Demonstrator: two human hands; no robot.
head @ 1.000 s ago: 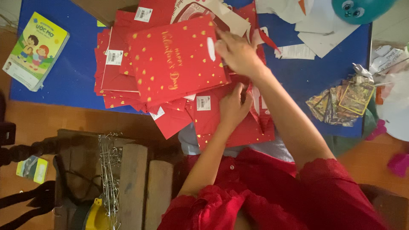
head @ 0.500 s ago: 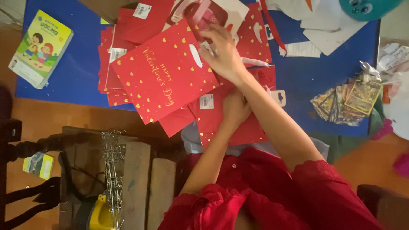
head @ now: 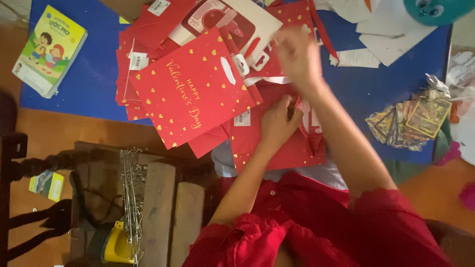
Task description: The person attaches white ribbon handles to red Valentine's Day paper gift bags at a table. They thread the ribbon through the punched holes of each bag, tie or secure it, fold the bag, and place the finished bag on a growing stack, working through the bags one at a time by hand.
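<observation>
Head view, handled item: flat red paper gift bag with small gold hearts [head: 277,143], lying folded at the near edge of the worktop, partly overhanging toward the person's lap. Judged light, thin and creasable; the glossy face looks likely to slide over its neighbours; the edges would tear if pulled hard. Best taken by a folded edge or at the die-cut handle, with the flat palm steadying the face.

Left hand [head: 278,123]: rests on that bag, fingers curled down against the paper near its upper edge; whether they pinch a fold cannot be told.

Right hand [head: 297,57]: raised above the pile and blurred, fingers loosely bent; whether anything is held cannot be told. A white ribbon-like strip [head: 267,79] lies just below it.

Adjacent: larger red heart-printed gift bag with gold script and white oval handle hole [head: 193,94], tilted, topping a fanned stack of like bags [head: 129,74] bearing white price labels.

Surface: blue-covered worktop [head: 94,84]. Also on it: a green and yellow children's picture booklet [head: 49,52] at far left, a fan of picture cards [head: 410,121] at right, white paper scraps [head: 391,37] and a teal plush toy [head: 438,9] at top right.

Room: orange-brown floor [head: 74,131], dark wooden chair frame [head: 29,163], wooden slatted stool [head: 168,207] with a metal chain [head: 129,188] draped over it and a yellow object [head: 118,244] below.
</observation>
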